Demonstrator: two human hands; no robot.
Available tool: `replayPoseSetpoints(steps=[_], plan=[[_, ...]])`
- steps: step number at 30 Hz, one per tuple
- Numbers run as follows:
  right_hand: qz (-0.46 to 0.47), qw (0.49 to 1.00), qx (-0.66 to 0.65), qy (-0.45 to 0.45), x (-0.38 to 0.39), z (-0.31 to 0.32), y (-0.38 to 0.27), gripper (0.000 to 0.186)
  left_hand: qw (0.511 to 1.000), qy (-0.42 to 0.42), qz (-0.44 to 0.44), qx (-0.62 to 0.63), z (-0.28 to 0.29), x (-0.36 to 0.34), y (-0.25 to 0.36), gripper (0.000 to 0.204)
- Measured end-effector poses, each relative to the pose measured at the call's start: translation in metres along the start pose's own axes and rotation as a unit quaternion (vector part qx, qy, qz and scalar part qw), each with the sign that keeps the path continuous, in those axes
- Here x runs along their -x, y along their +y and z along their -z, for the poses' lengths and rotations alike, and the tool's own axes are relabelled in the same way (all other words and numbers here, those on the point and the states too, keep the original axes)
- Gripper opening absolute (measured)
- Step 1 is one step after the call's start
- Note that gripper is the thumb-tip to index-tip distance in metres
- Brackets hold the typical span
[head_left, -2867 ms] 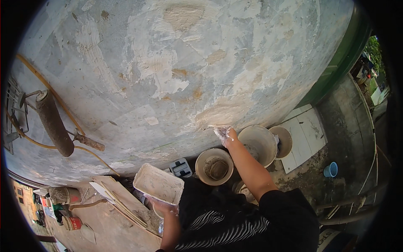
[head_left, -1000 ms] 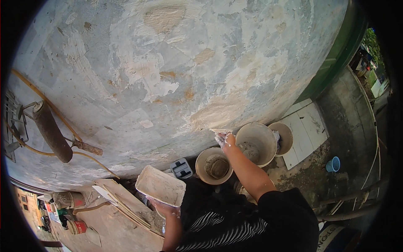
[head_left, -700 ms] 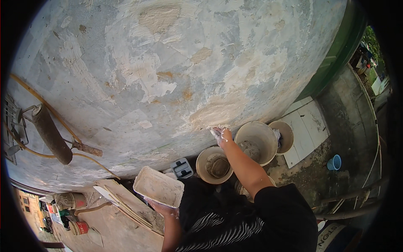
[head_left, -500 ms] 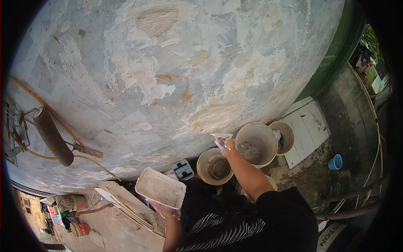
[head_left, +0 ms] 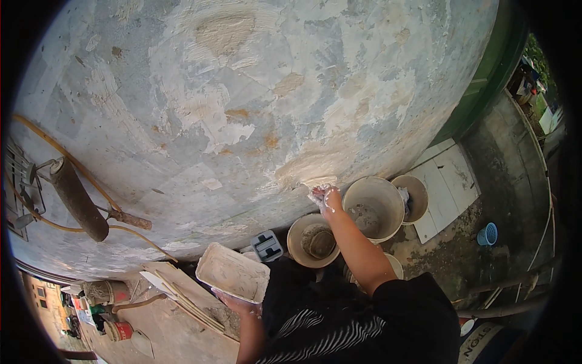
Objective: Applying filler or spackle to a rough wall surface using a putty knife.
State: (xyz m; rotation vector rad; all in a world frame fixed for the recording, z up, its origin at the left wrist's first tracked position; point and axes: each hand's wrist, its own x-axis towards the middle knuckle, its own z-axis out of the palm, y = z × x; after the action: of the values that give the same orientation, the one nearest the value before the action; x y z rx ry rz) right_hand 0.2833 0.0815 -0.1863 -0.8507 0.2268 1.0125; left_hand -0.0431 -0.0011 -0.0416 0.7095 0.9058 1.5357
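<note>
My left hand [head_left: 237,303] grips a white rectangular tray [head_left: 233,273] by its lower edge; the inside is smeared with pale plaster. My right hand [head_left: 327,199], spattered with white, is closed around a flat pale spreader [head_left: 319,181]. Its blade lies at the lower part of the wall [head_left: 376,91], on a cream patch of wet-looking plaster [head_left: 309,165]. The hand hides most of the spreader, so its full shape cannot be made out.
Below my right arm stand a beige bucket [head_left: 303,255] with grey residue, a larger bucket [head_left: 364,232] and a smaller one [head_left: 418,194]. A grey case [head_left: 267,246] sits by the wall. A paint roller [head_left: 77,199] hangs at left; boards [head_left: 188,300] lean below.
My right hand has moved slightly up towards the wall, bringing the spreader onto the plaster patch. My left hand and the tray have stayed almost in place.
</note>
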Motion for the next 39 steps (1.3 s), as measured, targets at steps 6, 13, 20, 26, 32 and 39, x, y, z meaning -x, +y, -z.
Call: replayPoseSetpoints(steps=[6, 13, 20, 26, 32, 39], plan=[[-0.077, 0.991, 0.059, 0.097, -0.008, 0.01, 0.026, 0.014, 1.0, -0.011, 0.003, 0.004, 0.0, 0.001, 0.001, 0.055], [0.016, 0.998, -0.009, -0.054, 0.015, -0.032, -0.029, 0.016, 0.999, -0.031, 0.003, 0.022, -0.001, 0.002, 0.005, 0.055], [0.092, 0.989, -0.014, -0.118, 0.125, -0.018, -0.115, 0.013, 0.993, -0.092, 0.005, 0.074, -0.01, 0.002, 0.003, 0.056], [0.204, 0.95, 0.192, -0.137, 0.209, -0.011, -0.156, 0.022, 0.947, -0.146, 0.099, 0.27, -0.037, 0.001, 0.012, 0.06], [0.187, 0.873, 0.358, -0.273, 0.262, -0.019, -0.145, 0.032, 0.91, -0.213, 0.163, 0.318, -0.048, -0.001, 0.017, 0.066], [0.166, 0.86, 0.328, -0.355, 0.29, -0.06, -0.118, 0.014, 0.853, -0.35, 0.114, 0.369, -0.049, 0.005, 0.015, 0.072]])
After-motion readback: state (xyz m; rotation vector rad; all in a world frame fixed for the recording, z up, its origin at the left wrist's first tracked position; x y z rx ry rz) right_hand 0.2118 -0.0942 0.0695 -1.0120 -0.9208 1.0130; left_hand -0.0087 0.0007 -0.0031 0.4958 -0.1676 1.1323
